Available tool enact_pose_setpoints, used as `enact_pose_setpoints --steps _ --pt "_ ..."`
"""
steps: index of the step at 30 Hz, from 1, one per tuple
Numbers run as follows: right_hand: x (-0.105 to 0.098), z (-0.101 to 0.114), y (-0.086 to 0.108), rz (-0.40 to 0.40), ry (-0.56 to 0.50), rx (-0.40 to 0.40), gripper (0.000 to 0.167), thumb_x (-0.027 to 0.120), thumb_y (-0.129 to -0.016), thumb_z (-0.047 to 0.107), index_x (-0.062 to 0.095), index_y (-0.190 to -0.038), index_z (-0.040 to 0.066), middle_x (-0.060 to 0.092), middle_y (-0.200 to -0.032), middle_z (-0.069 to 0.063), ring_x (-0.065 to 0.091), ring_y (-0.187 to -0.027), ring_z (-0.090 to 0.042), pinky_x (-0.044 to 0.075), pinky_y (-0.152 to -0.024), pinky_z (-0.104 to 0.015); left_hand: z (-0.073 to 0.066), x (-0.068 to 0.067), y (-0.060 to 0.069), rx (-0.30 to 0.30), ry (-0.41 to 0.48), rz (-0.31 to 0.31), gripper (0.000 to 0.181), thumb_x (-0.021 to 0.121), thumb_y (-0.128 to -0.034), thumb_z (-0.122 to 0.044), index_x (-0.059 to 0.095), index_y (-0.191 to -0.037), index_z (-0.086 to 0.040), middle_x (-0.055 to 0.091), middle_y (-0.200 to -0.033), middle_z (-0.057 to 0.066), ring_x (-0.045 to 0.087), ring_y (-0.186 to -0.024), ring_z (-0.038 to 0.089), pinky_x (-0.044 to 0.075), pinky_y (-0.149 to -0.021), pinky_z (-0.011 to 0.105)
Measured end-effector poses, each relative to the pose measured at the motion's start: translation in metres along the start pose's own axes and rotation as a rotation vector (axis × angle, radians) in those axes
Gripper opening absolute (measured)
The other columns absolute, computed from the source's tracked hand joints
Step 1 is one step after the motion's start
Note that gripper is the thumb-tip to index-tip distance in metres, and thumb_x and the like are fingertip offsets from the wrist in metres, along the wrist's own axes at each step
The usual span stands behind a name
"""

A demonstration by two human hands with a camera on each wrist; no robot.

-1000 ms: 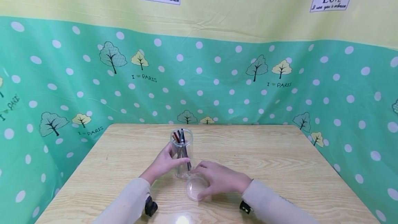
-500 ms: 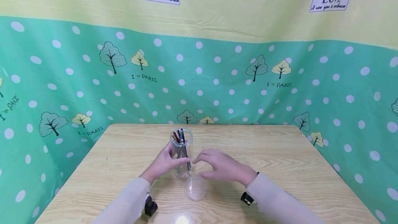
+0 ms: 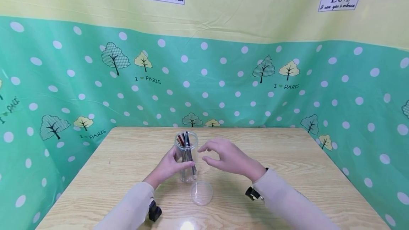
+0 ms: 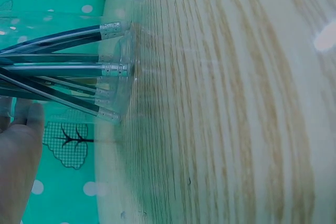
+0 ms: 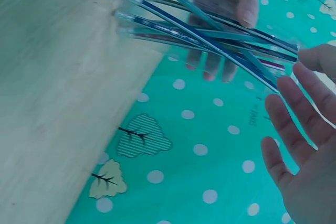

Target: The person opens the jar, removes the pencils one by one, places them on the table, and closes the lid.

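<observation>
A clear round jar [image 3: 194, 156] stands upright on the table with several pencils [image 3: 187, 141] inside, dark and reddish ones among them. My left hand [image 3: 167, 169] grips the jar from its left side, the thumb across the front. In the left wrist view, the pencils' [image 4: 68, 69] eraser ends rest at the jar's bottom. My right hand [image 3: 228, 157] hovers just right of the jar near its rim, fingers parted and holding nothing. In the right wrist view, the right hand [image 5: 310, 124] is spread beside the jar's mouth. A clear round lid [image 3: 202, 193] lies flat in front of the jar.
The wooden table [image 3: 271, 148] spreads around the jar on all sides. Behind and beside it hangs a green and yellow curtain [image 3: 204, 66] with dots and trees. A black wrist device [image 3: 154, 211] shows at the left cuff.
My right hand has left the lid and risen forward to the jar's upper right side. The lid has stayed on the table, and my left hand holds the jar as before.
</observation>
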State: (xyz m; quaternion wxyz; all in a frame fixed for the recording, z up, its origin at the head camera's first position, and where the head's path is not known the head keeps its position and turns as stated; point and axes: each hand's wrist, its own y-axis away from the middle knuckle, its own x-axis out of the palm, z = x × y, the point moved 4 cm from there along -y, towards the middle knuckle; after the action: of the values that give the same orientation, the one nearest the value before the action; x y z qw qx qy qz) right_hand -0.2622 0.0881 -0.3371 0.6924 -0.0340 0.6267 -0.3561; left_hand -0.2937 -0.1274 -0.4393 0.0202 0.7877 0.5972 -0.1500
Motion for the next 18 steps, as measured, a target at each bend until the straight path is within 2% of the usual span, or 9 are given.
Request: enact_pose_setpoints --steps 4,7,18 --pt "-0.008 0.002 -0.009 -0.066 0.005 -0.037 0.023 0.072 -0.093 0.017 0.069 -0.115 0.009 0.069 -0.113 0.002 0.063 -0.105 -0.013 0.052 -0.094 -0.029 0.0 0.0 0.0 0.008 0.015 0.005 0.085 0.087 -0.0798 -0.026 0.04 -0.151 -0.021 0.051 -0.148 0.005 0.035 -0.144 0.031 0.021 -0.119 0.056" --pt "-0.01 0.003 -0.015 -0.088 0.02 -0.046 0.025 0.073 -0.093 0.017 0.069 -0.117 0.01 0.068 -0.115 0.002 0.06 -0.111 -0.014 0.05 -0.097 -0.032 0.0 0.0 -0.001 0.013 0.022 0.007 0.084 0.087 -0.08 -0.025 0.041 -0.15 -0.02 0.051 -0.148 0.005 0.035 -0.144 0.029 0.021 -0.119 0.054" --pt "-0.005 0.005 -0.035 -0.047 0.027 -0.034 0.024 0.066 -0.098 0.019 0.07 -0.119 0.009 0.068 -0.116 0.002 0.057 -0.106 -0.013 0.048 -0.093 -0.03 0.0 0.0 -0.001 0.025 0.027 0.034 0.085 0.085 -0.0817 -0.026 0.037 -0.153 -0.025 0.049 -0.151 0.001 0.032 -0.145 0.029 0.019 -0.119 0.057"
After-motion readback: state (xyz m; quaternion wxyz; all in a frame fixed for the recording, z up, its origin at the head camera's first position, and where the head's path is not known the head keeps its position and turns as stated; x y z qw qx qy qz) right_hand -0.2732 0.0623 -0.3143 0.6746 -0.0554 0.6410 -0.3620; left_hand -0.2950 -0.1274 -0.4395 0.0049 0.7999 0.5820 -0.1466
